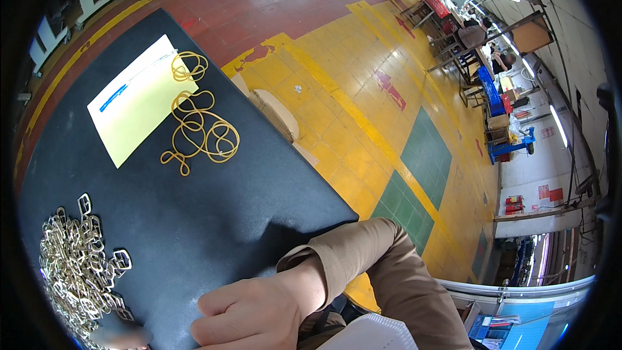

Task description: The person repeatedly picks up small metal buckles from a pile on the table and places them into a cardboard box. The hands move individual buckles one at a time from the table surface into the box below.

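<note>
A heap of shiny, pale-gold metal buckles (74,272) lies at the left of the dark table, a few spread along its edge. At the heap's lower end is a blurred bit of my left hand (122,336); its fingers cannot be made out. My right hand (253,311), in a brown sleeve, is over the table's near edge with its fingers curled closed. Whatever it may hold is hidden beneath the fingers. Farther off, yellow rubber bands (206,135) lie in loose loops, and another looped bundle (189,67) overlaps a sheet of yellow paper (133,107).
The black tabletop (194,220) ends on the right beside cardboard (275,115). A white item with a ribbed edge (372,335) shows by my right forearm. Beyond lie a yellow, green and red floor (337,123) and distant workbenches with people seated (473,34).
</note>
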`<state>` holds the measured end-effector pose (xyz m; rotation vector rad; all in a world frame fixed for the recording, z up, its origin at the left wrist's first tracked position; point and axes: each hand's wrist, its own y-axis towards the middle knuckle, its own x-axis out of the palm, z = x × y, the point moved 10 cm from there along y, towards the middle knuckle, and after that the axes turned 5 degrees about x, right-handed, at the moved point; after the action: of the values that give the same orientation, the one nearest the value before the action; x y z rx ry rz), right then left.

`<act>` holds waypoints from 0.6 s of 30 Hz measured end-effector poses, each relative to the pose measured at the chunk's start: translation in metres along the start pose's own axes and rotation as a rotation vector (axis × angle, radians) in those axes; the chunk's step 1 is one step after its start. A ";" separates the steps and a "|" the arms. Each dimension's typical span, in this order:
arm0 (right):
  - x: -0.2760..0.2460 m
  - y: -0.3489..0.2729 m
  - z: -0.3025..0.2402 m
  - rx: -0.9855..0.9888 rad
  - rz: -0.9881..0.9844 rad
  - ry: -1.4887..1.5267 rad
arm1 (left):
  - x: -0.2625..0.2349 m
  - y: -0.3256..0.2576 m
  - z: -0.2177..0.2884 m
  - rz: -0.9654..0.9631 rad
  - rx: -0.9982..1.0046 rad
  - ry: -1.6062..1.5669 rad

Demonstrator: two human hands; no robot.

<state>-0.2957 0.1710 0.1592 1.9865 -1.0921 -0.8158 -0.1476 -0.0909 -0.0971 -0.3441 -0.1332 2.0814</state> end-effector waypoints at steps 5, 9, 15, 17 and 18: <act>-0.001 0.000 -0.001 -0.006 0.007 -0.001 | -0.001 -0.001 0.000 -0.003 0.002 0.015; 0.000 0.000 -0.001 -0.008 0.001 -0.013 | -0.002 -0.001 0.000 -0.002 0.001 0.029; -0.001 0.000 -0.002 -0.015 0.013 -0.004 | -0.002 -0.002 0.000 -0.003 0.005 0.050; -0.001 0.000 -0.003 -0.020 -0.001 -0.010 | -0.002 -0.003 0.001 -0.005 0.005 0.056; 0.000 0.000 -0.002 -0.016 -0.002 -0.005 | -0.002 -0.004 0.001 -0.002 0.008 0.059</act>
<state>-0.2937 0.1723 0.1602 1.9736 -1.0831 -0.8286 -0.1435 -0.0909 -0.0945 -0.4004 -0.0900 2.0669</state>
